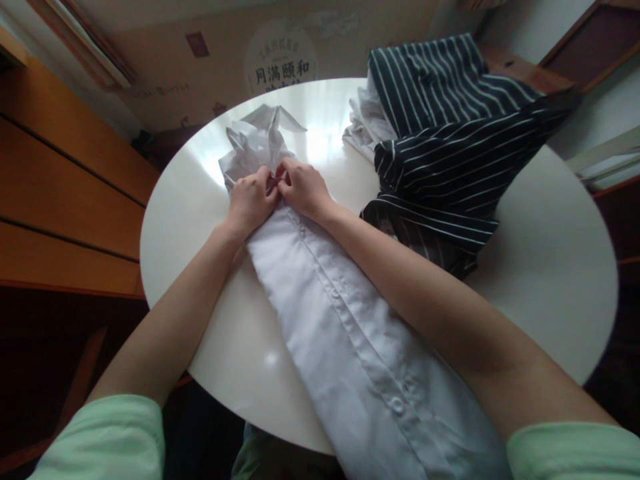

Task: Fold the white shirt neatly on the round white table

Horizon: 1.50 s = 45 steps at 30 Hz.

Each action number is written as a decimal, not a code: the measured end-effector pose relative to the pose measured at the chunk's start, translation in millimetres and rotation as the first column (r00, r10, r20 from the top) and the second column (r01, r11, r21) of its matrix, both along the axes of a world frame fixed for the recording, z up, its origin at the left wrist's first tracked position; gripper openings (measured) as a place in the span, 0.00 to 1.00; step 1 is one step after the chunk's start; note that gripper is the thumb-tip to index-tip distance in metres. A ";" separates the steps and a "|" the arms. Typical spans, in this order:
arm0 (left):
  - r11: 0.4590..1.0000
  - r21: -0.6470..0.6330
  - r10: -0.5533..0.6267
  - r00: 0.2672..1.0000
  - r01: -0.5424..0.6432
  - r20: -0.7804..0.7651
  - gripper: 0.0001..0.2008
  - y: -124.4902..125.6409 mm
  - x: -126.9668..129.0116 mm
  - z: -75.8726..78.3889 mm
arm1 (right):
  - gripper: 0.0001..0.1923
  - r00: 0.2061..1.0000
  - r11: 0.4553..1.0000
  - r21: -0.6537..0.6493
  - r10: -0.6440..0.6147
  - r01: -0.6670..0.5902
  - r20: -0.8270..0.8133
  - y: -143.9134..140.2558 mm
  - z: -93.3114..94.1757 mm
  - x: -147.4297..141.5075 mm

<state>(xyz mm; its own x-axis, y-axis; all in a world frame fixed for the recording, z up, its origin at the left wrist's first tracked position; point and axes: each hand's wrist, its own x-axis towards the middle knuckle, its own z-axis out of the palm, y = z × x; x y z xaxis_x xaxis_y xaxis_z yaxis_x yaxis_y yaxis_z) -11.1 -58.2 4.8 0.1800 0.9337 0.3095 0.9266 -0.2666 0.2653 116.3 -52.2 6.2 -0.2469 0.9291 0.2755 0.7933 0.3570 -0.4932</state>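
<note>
A white button-up shirt [325, 320] lies lengthwise over the table, its buttoned front strip facing up and its lower part hanging past the near edge. Bunched fabric with a loose pointed flap sits at its far end. My left hand [253, 200] pinches the cloth by the front strip there. My right hand [304, 189] pinches the same spot, fingertips almost touching the left ones. Whether a button is between the fingers is hidden.
The round white table [560, 287] has a glossy top. At its back right lies a heap of black-and-white striped cloth [445, 153], with crumpled white fabric [367, 120] beside it. Orange-brown wooden drawers [65, 193] stand on the left. A cardboard panel [220, 60] with printed characters is behind.
</note>
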 end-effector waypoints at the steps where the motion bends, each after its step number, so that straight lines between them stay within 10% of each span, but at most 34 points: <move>1: 1.000 -0.004 0.000 1.000 0.000 0.000 0.10 0.1 0.0 -0.1 | 0.14 1.000 1.000 0.004 0.000 0.000 -0.001 0.0 0.0 0.0; 45: 1.000 -0.011 0.006 1.000 -0.006 -0.006 0.10 0.3 0.6 0.1 | 0.13 1.000 1.000 0.008 -0.004 0.005 -0.007 0.9 -0.8 -0.5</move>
<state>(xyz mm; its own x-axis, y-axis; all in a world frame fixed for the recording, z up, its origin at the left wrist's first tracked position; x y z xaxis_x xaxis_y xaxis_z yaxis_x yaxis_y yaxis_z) -10.5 -57.9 4.9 0.1759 0.9382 0.2981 0.9297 -0.2579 0.2630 115.8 -51.2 5.3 -0.2407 0.9280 0.2844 0.7913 0.3573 -0.4962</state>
